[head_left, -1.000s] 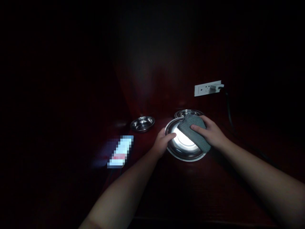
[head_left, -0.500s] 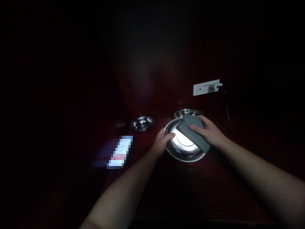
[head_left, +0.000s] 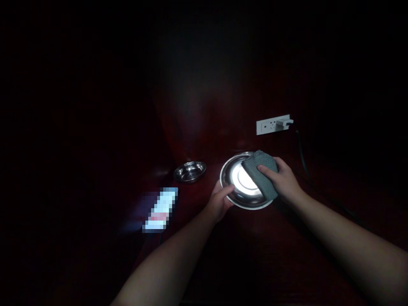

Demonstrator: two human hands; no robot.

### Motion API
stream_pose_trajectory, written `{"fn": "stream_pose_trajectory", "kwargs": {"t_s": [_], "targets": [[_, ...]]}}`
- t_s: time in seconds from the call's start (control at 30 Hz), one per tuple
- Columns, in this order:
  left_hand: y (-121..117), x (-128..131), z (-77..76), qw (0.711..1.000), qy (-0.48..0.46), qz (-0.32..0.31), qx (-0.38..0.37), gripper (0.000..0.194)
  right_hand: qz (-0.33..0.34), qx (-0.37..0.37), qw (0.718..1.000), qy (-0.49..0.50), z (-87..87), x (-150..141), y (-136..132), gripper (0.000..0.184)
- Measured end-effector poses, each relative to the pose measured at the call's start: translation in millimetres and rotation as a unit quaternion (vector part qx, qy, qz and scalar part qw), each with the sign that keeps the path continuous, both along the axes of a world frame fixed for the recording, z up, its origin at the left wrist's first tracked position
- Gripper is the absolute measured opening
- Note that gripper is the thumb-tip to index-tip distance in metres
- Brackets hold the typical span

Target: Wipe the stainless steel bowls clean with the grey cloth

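A shiny steel bowl, wide and shallow, is tilted toward me with bright light glaring off its inside. My left hand grips its lower left rim, thumb inside and fingers underneath. In my right hand is a folded grey-green cloth, held with the thumb on top. The cloth lies over the right side of the bowl and hides that part of the rim. The fingers of my right hand are partly hidden behind the cloth.
A smaller steel bowl stands on the dark red surface to the left. Nearer me lies a lit, blurred-out phone screen. A white wall socket holds a plug, whose dark cable runs down at the right. The surroundings are very dark.
My left hand has slid lower along the rim, and the held bowl has turned slightly. The cloth has shifted a little right. Steel dishes behind are now mostly covered; the whole view has dropped slightly.
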State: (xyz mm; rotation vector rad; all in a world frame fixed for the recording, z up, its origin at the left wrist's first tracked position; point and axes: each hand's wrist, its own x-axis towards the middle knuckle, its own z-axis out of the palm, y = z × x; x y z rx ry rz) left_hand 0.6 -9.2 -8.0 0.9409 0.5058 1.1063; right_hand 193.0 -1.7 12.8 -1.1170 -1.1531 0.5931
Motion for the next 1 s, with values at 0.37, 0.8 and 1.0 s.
{"fn": "stream_pose_trajectory", "kwargs": {"t_s": [0.37, 0.8, 1.0], "targets": [[2.9, -3.0, 7.9, 0.994, 0.073, 0.08, 0.031, 0.059, 0.022, 0.017, 0.999, -0.036, 0.3, -5.7, -5.5, 0.045], [3.1, -3.9, 8.8, 0.994, 0.075, 0.072, 0.041, 0.056, 0.028, 0.013, 0.998, -0.049, 0.6, -4.5, -5.5, 0.045], [3.8, -4.0, 8.5, 0.993, 0.076, 0.075, 0.041, 0.056, 0.03, 0.019, 0.997, -0.061, -1.2, -3.0, -4.0, 0.046]]}}
